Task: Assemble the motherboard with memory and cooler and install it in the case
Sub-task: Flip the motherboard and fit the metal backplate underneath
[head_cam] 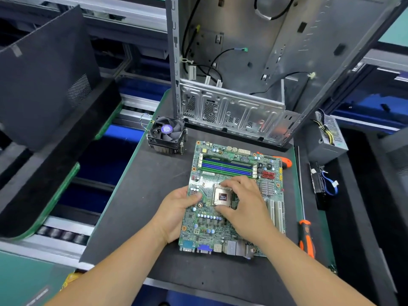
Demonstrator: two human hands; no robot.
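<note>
A green motherboard (234, 226) lies flat on the black mat (136, 195). Its memory slots (227, 167) sit at the far end, with a memory stick along the farthest slot. My left hand (181, 208) holds the board's left edge, thumb on top. My right hand (245, 204) pinches the silver CPU socket frame (221, 196), fingers on its far edge and thumb at its near edge. The black fan cooler (167, 134) stands apart on the mat, to the far left of the board. The open metal case (242, 85) stands upright behind the board.
An orange-handled screwdriver (305, 235) lies along the mat's right edge, and another orange tool (284, 162) lies partly under the board's far right corner. A power supply (329, 138) and a drive with a blue cable (322, 184) sit at the right. A dark side panel (44, 74) leans at the left.
</note>
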